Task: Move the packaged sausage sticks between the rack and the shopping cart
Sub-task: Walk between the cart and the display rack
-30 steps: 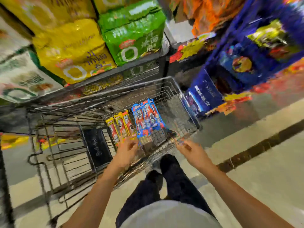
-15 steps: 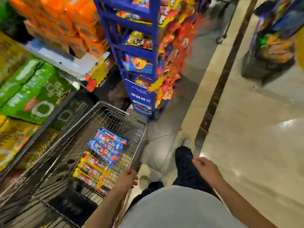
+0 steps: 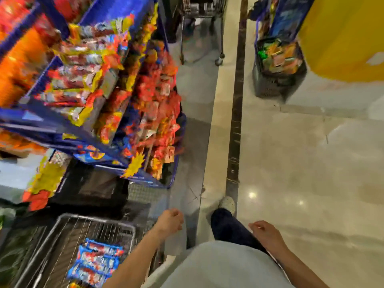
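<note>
Glossy beige tile floor (image 3: 311,163) with small ceiling-light glints (image 3: 252,195). A dark stripe (image 3: 235,121) runs up it, with a grey floor strip (image 3: 193,100) just left. Yellow pillar (image 3: 342,38) in the top right corner, a dark basket (image 3: 270,88) of packets beside it. Wheeled metal trolley (image 3: 200,11) at the top edge, blurred.

One wide-angle camera rides on the person's head and looks steeply down and a little forward along a shop aisle. Closest to it, along the bottom edge, lie the pale shirt (image 3: 218,267), the left hand (image 3: 169,222) and the right hand (image 3: 268,232). The wire shopping cart (image 3: 93,217) is cropped at the near left corner; the blue rack (image 3: 52,119) fills the left, blurred and slanted. The tiled floor (image 3: 311,163) stretches right and far, to a dark basket (image 3: 276,86).
</note>
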### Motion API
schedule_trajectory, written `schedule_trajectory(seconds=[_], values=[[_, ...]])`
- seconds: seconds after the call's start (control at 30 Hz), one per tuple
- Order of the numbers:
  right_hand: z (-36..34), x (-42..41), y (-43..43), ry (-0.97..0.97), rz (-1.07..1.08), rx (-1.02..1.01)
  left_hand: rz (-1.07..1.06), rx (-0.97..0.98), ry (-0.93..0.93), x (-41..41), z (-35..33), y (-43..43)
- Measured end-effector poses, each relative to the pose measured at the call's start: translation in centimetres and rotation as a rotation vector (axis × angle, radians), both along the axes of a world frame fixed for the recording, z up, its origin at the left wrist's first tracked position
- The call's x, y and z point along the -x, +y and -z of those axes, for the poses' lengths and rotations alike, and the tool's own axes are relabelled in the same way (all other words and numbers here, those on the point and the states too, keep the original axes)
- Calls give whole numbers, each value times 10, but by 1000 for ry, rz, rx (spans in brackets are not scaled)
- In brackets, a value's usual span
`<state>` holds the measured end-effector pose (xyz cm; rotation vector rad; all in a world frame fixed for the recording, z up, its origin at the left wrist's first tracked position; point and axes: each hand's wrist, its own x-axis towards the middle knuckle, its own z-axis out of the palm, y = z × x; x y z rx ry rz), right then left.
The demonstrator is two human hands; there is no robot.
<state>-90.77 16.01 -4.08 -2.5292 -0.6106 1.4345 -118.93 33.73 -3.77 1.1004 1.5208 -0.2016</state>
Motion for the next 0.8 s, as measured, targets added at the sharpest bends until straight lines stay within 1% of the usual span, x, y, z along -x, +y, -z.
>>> schedule_trajectory(seconds=[0.13, 0.2, 0.33, 0.43, 0.57, 0.63, 0.8], values=[[-12, -83, 67, -7, -14, -45, -54, -63, -52, -79, -23, 75], [-21, -125, 102, -42, -15, -77, -78, -102, -91, -111, -34, 110], [-38, -182, 169, -79, -29, -140, -109, -121, -82, -151, -45, 161], [-40, -201, 222, -78, -116, -177, -142, -123, -64, -164, -39, 193], [-33, -204, 279, -12, -249, -166, -248, -96, 3, -171, -19, 219], [-29, -207, 302, 13, -310, -155, -263, -83, 10, -179, -9, 235], [-23, -227, 370, 36, -493, -50, -374, 3, -14, -197, 14, 288]])
